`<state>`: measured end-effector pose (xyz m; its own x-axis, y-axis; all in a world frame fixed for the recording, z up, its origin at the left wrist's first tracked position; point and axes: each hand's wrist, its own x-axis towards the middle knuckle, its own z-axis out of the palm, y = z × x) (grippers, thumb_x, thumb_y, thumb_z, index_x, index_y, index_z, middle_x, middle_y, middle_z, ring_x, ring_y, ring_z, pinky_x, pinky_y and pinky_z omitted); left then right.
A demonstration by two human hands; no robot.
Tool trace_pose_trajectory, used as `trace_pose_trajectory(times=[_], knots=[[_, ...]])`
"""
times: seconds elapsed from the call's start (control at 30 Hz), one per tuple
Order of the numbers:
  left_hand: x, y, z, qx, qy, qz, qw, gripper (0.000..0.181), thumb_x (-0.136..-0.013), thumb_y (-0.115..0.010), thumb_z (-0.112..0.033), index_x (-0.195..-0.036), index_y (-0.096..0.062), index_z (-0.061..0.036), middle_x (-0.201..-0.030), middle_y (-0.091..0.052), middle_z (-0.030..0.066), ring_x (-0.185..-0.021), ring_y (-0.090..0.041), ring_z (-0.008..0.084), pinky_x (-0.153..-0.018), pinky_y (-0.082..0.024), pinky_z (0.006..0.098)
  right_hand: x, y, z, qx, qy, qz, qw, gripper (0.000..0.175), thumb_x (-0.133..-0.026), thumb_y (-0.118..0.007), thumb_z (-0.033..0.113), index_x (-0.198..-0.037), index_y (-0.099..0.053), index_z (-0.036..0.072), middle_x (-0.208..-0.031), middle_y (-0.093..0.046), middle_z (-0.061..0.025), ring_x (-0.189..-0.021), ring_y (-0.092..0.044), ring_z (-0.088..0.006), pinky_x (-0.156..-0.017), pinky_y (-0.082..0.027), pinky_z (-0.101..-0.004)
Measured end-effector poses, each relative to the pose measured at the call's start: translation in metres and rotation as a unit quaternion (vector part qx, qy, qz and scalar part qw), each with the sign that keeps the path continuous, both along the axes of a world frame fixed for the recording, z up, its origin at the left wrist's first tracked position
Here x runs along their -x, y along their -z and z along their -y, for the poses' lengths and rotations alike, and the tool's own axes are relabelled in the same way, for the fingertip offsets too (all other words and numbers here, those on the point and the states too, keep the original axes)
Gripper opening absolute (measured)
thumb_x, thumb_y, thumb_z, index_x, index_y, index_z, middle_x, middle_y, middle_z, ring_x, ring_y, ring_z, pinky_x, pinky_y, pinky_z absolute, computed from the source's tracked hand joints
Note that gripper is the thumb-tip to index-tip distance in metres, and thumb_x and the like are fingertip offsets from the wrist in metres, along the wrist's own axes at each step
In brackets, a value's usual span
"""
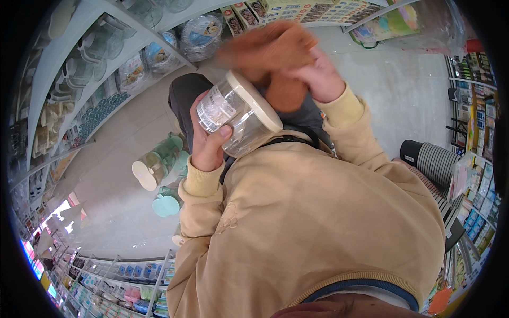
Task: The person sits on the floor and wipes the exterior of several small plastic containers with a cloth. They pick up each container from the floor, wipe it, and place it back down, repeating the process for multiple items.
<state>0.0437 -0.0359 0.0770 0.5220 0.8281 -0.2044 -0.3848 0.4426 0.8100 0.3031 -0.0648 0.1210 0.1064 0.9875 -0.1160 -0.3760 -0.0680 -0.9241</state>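
Note:
My left hand (210, 143) holds a clear plastic jar (242, 131) with a cream lid (256, 101), tilted in front of my body. A label with writing is on the jar's side. My right hand (314, 73), blurred by motion, grips an orange-brown cloth (274, 51) beyond the lid. Part of the cloth hangs down beside the lid; whether it touches the jar I cannot tell. On the floor to the left lie clear jars with a cream lid (145, 175) and a mint-green lid (166, 205).
White shelves (167, 45) with glass jugs (95, 47) and wrapped goods curve along the upper left. Boxes (298, 12) line the top. Striped rolls (437, 161) are at the right. More stocked shelves (135, 274) run along the lower left.

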Motion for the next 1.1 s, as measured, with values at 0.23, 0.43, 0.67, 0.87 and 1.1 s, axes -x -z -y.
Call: trace_pose_trajectory(times=[0.23,0.43,0.67,0.87,1.1], knots=[[0.017,0.017,-0.007,0.148,-0.047,0.062,0.986,0.073,-0.079,-0.07,-0.02,-0.142,-0.041,0.0021,-0.133,-0.057,0.0162,-0.121,-0.057,0.0291,-0.105,-0.045,0.0408,0.004,0.009,0.023,0.008,-0.225,0.016,0.974,0.04,-0.082,-0.067,-0.001,-0.122,-0.061,0.001,-0.112,-0.064,-0.0012,-0.107,-0.055,-0.0089,-0.095,-0.046,-0.0271],[0.029,0.028,-0.014,0.133,-0.045,0.056,0.989,0.061,-0.084,-0.063,-0.023,-0.138,-0.047,0.0026,-0.131,-0.06,0.0157,-0.118,-0.06,0.029,-0.103,-0.047,0.0402,-0.014,0.001,0.021,-0.002,-0.122,-0.052,0.991,0.043,-0.083,-0.067,0.0,-0.125,-0.059,0.002,-0.121,-0.064,-0.0046,-0.112,-0.059,-0.014,-0.098,-0.049,-0.0322],[0.014,0.035,-0.013,0.052,-0.045,0.02,0.997,0.076,-0.078,-0.071,-0.021,-0.143,-0.038,-0.0024,-0.131,-0.054,0.0145,-0.12,-0.055,0.0281,-0.105,-0.043,0.0386,0.021,-0.006,0.008,0.019,-0.049,0.027,0.998,0.039,-0.085,-0.063,0.003,-0.124,-0.058,-0.001,-0.114,-0.066,-0.0065,-0.107,-0.06,-0.0131,-0.093,-0.05,-0.0306],[0.033,0.033,-0.017,0.145,-0.067,0.062,0.985,0.063,-0.082,-0.066,-0.019,-0.139,-0.044,-0.0026,-0.127,-0.059,0.014,-0.116,-0.06,0.0274,-0.102,-0.047,0.0397,-0.015,0.003,0.02,-0.092,-0.342,0.097,0.93,0.045,-0.089,-0.064,0.005,-0.133,-0.054,0.0,-0.121,-0.063,-0.007,-0.112,-0.057,-0.0144,-0.096,-0.047,-0.0302],[0.013,0.046,-0.009,0.095,-0.056,0.033,0.993,0.055,-0.089,-0.057,-0.026,-0.136,-0.05,0.001,-0.131,-0.06,0.0148,-0.119,-0.06,0.0292,-0.104,-0.046,0.0414,0.027,0.004,-0.004,0.044,0.065,0.071,0.994,0.052,-0.089,-0.063,0.003,-0.139,-0.048,0.001,-0.129,-0.061,-0.0093,-0.117,-0.059,-0.0194,-0.1,-0.048,-0.0341]])
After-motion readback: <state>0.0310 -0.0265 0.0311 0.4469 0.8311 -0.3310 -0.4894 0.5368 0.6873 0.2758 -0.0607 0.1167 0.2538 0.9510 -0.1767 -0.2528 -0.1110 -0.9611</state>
